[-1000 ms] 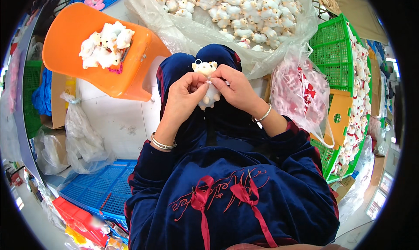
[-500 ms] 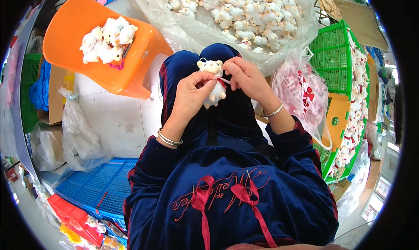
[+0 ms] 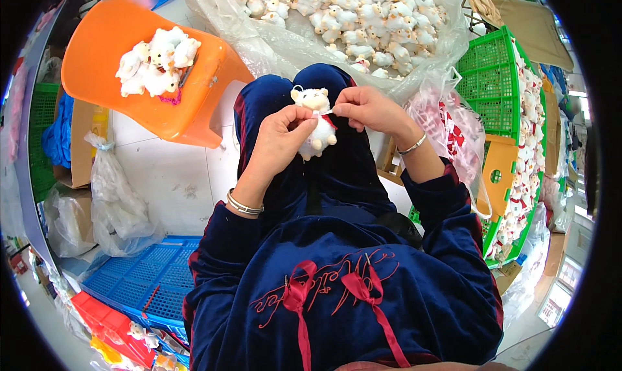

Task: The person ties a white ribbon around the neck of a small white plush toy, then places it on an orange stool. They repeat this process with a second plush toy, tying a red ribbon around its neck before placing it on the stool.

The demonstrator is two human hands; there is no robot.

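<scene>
Above my lap hangs a small white plush toy [image 3: 317, 141] with cream ears and paws and a cord loop at its head. My left hand [image 3: 283, 138] pinches it at the neck between thumb and fingers. A bit of red cloth [image 3: 328, 119] shows at the toy's neck. Beside it, my right hand [image 3: 367, 113] has thumb and fingertips closed on the end of a thin white strip [image 3: 328, 112], stretched out from the neck. The neck itself is partly covered by my left fingers.
Several similar plush toys [image 3: 160, 57] lie on an orange chair [image 3: 91, 53] at the left. Ahead, a clear plastic sheet [image 3: 272, 50] carries a large heap of white toys [image 3: 369, 21]. On the right are a plastic bag with red pieces [image 3: 450, 121] and a green crate [image 3: 489, 79]. Blue crates [image 3: 142, 270] stand at lower left.
My right hand has shifted slightly, its fingers now drawn together in a pinch on the white strip, and its forearm has swung outward. The left hand keeps its hold on the toy.
</scene>
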